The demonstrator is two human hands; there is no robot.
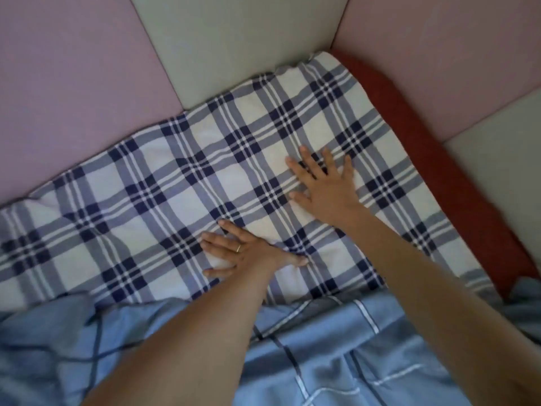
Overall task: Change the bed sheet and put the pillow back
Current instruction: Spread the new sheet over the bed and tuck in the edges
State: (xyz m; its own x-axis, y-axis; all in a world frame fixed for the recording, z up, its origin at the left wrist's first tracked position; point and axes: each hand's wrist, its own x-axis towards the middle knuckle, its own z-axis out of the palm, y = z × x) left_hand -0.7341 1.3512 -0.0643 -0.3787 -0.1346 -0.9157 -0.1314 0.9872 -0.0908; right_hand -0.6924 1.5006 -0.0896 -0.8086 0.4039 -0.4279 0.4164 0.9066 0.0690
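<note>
A pillow (pixel 164 183) in a blue-and-white plaid cover lies flat at the head of the bed, against the padded wall. My left hand (pixel 248 253), with a ring on one finger, rests flat on its near middle, fingers spread. My right hand (pixel 325 183) presses flat on the pillow further back and to the right, fingers straight and spread. A light blue sheet (pixel 336 361) with dark and white lines lies rumpled over the bed in front of the pillow. A strip of red sheet (pixel 456 183) shows along the pillow's right side.
Padded wall panels in pink (pixel 73 83) and pale green (pixel 234 45) enclose the bed's corner at the back and right. A bunched fold of the blue sheet (pixel 44 323) rises at the lower left.
</note>
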